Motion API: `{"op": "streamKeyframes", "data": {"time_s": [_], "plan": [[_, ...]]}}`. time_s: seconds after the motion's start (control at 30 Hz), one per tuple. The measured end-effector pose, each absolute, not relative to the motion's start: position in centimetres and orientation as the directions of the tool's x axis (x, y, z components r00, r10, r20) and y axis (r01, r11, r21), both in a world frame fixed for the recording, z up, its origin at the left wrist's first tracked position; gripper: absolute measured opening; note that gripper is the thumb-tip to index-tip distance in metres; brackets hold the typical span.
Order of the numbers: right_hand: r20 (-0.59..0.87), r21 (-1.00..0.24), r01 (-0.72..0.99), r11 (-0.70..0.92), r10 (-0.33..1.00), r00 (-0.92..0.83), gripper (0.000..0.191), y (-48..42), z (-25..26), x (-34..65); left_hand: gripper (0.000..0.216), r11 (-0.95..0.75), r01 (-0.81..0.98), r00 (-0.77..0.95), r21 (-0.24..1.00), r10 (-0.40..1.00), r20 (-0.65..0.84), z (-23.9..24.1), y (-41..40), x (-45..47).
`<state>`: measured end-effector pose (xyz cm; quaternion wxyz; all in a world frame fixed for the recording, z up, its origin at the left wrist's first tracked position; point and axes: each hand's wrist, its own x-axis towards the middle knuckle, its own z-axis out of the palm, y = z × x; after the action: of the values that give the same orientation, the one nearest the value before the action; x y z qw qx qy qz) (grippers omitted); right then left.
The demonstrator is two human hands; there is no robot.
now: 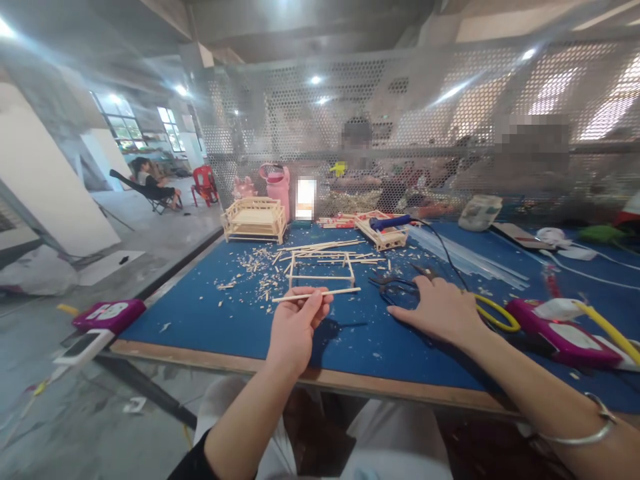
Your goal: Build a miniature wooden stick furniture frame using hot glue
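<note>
My left hand [301, 320] pinches a thin wooden stick [345, 291] between thumb and fingers, holding it roughly level above the table. Just behind it stands a small frame of wooden sticks [323, 277]. My right hand [440, 310] reaches palm down over the table with thumb and fingers apart. Beneath and beside its fingers lies a dark-handled cutting tool [395, 283], with a metal tip showing past the fingertips; whether the hand touches it is unclear. A yellow loop handle [500, 315] lies by the right wrist.
Loose sticks [325, 247] and wood scraps lie behind the frame. A miniature wooden bench [255, 220] stands back left. A blue-handled corded tool [390, 222] rests on another wooden model [383, 235]. Clear strips [470, 257] lie right. Purple devices [565, 333] [110, 315] sit at both sides. Behind is mesh [290, 107].
</note>
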<state>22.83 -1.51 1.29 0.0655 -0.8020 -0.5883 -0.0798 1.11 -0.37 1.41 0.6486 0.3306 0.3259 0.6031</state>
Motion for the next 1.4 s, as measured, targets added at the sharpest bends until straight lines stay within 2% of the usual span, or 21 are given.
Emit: {"op": "streamKeyframes", "data": {"time_s": [0.07, 0.1, 0.17, 0.23, 0.3, 0.37, 0.43, 0.5, 0.53, 0.83, 1.0, 1.1, 1.23, 1.4], "plan": [[0.257, -0.07, 0.955, -0.287, 0.92, 0.296, 0.064, -2.1, 1.2, 22.8, 0.019, 0.044, -0.581, 0.05, 0.812, 0.999, -0.019, 1.5, -0.4, 1.2], [0.309, -0.142, 0.953, -0.269, 0.902, 0.301, 0.063, -2.4, 1.3, 22.7, 0.018, 0.044, -0.589, 0.045, 0.807, 0.999, -0.023, 1.5, -0.4, 1.2], [0.347, -0.456, 0.877, -0.149, 0.878, 0.329, 0.06, -3.2, 1.6, 22.4, 0.017, 0.053, -0.607, 0.041, 0.793, 0.999, -0.036, 1.7, -0.5, 1.4], [0.291, -0.762, 0.647, 0.03, 0.908, 0.301, 0.055, -4.1, 1.9, 21.7, 0.015, 0.058, -0.625, 0.042, 0.779, 0.998, -0.04, 1.9, -0.4, 1.7], [0.173, -0.947, 0.293, 0.128, 0.976, 0.133, 0.061, -5.0, 2.2, 20.7, 0.015, 0.046, -0.647, 0.035, 0.761, 0.999, -0.031, 2.4, -0.1, 2.2], [0.035, -0.993, -0.115, 0.027, 0.997, -0.074, 0.068, -5.6, 2.3, 19.4, 0.016, 0.011, -0.67, 0.018, 0.742, 1.0, 0.002, 2.9, 0.4, 2.8], [-0.088, -0.87, -0.458, -0.181, 0.972, -0.216, 0.064, -5.9, 2.2, 18.3, 0.019, -0.034, -0.685, 0.0, 0.728, 0.999, 0.047, 3.3, 0.8, 3.3], [-0.153, -0.754, -0.594, -0.28, 0.954, -0.256, 0.059, -5.9, 2.0, 17.6, 0.021, -0.065, -0.685, -0.01, 0.726, 0.997, 0.08, 3.5, 1.3, 3.6], [-0.157, -0.733, -0.616, -0.289, 0.953, -0.26, 0.058, -6.0, 1.8, 17.4, 0.023, -0.071, -0.683, -0.012, 0.727, 0.996, 0.086, 3.6, 1.5, 3.7], [-0.18, -0.832, -0.508, -0.221, 0.975, -0.13, 0.05, -5.4, -0.7, 17.9, 0.03, -0.076, -0.664, -0.003, 0.744, 0.995, 0.099, 3.6, 1.3, 4.1], [-0.205, -0.881, -0.427, -0.204, 0.978, -0.043, 0.051, -5.0, 0.2, 17.7, 0.032, -0.067, -0.618, 0.057, 0.784, 0.99, 0.13, 3.7, 0.6, 4.1], [-0.187, -0.913, -0.371, -0.171, 0.982, 0.007, 0.053, -5.3, 1.0, 17.6, 0.029, -0.119, -0.588, 0.064, 0.8, 0.979, 0.192, 3.6, 0.0, 4.1], [-0.109, -0.971, -0.224, -0.088, 0.991, 0.083, 0.053, -5.7, 1.4, 17.7, 0.024, -0.208, -0.543, 0.049, 0.814, 0.959, 0.278, 3.6, -0.7, 4.2], [-0.037, -0.998, 0.048, -0.044, 0.99, 0.135, 0.047, -5.8, 1.6, 17.6, 0.025, -0.236, -0.545, 0.057, 0.805, 0.947, 0.316, 3.5, -1.0, 4.2]]}}
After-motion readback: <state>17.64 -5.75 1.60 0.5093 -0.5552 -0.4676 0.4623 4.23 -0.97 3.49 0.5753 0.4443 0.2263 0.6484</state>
